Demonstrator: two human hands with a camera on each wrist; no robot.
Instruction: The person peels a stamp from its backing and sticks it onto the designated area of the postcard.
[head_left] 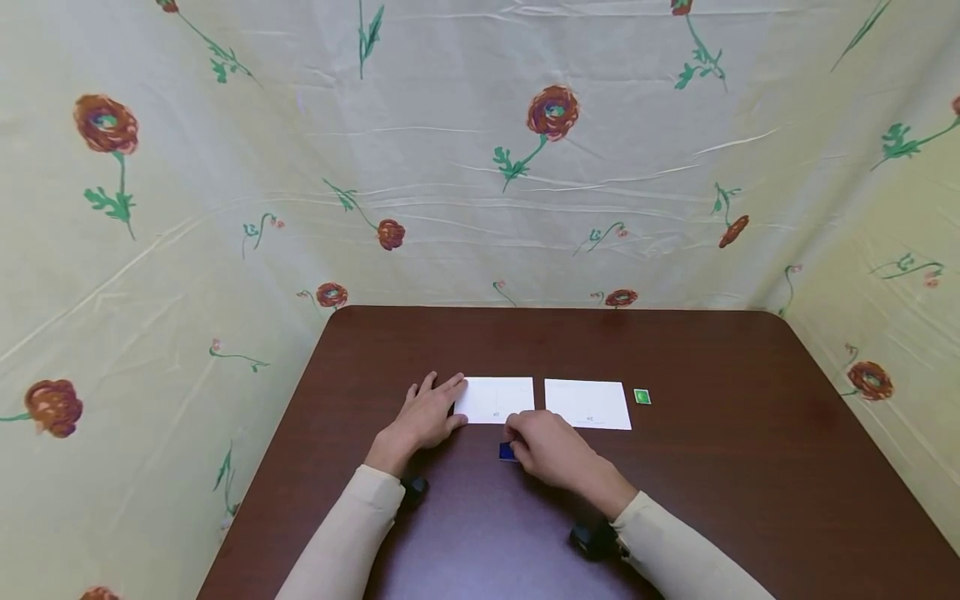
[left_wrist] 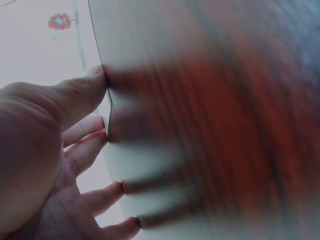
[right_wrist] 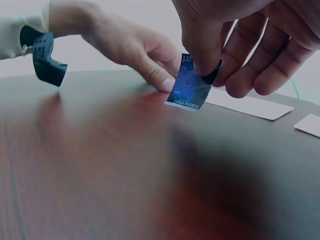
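My right hand (head_left: pixel 553 448) pinches a small blue postage stamp (right_wrist: pixel 186 91) between thumb and fingers. The stamp has perforated edges and a printed "120", and it is tilted just in front of the left white card (head_left: pixel 493 397). In the head view the fingers cover part of the stamp. My left hand (head_left: pixel 423 417) rests at that card's left end, fingers spread and fairly straight, fingertips and thumb touching its edge or the table beside it. A second white card (head_left: pixel 587 403) lies to the right, a narrow gap apart. Both cards bear a small grey mark near the front edge.
A small green stamp with a white border (head_left: pixel 642 397) lies right of the second card. The dark brown table (head_left: pixel 712 492) has rounded far corners. Flower-printed cloth (head_left: pixel 450 167) hangs behind and at both sides. Each wrist wears a black device (right_wrist: pixel 48 60).
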